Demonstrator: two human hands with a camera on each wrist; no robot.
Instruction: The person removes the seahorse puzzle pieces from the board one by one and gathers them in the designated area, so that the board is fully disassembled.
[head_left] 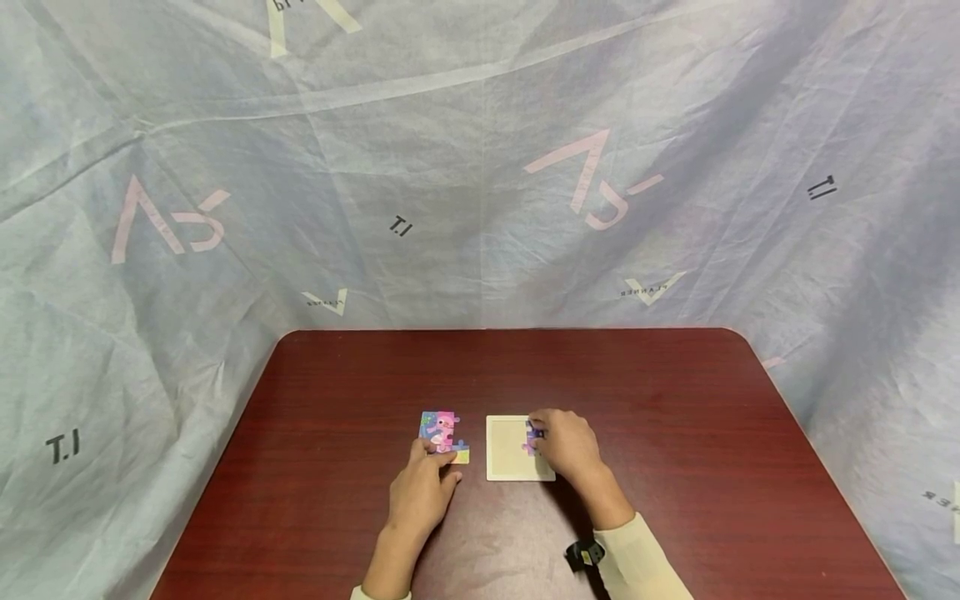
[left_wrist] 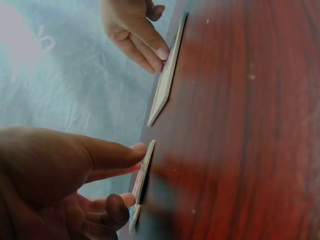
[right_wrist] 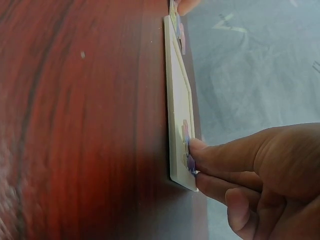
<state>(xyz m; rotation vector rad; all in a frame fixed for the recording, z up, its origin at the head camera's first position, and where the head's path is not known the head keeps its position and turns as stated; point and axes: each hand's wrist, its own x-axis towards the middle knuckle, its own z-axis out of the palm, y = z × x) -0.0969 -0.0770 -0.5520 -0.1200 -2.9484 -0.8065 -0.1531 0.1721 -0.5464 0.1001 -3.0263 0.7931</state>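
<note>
A pale square puzzle tray [head_left: 506,452] lies flat on the table, with bare backing across most of its inside. Along its right side, my right hand [head_left: 572,446] pinches a purple and pink jigsaw piece [head_left: 530,447] between thumb and fingers. The right wrist view has that piece [right_wrist: 187,137] low over the tray floor, beside the rim. To the left of the tray lies a joined group of jigsaw pieces [head_left: 441,427] with a pink animal picture. My left hand [head_left: 420,496] rests its fingers on the lower part of this group, partly covering it.
The dark red wooden table [head_left: 660,392] extends around both hands. Beyond its far edge hangs a grey printed cloth [head_left: 480,275], which also rises on both sides. A black device [head_left: 585,555] sits at the right sleeve's cuff.
</note>
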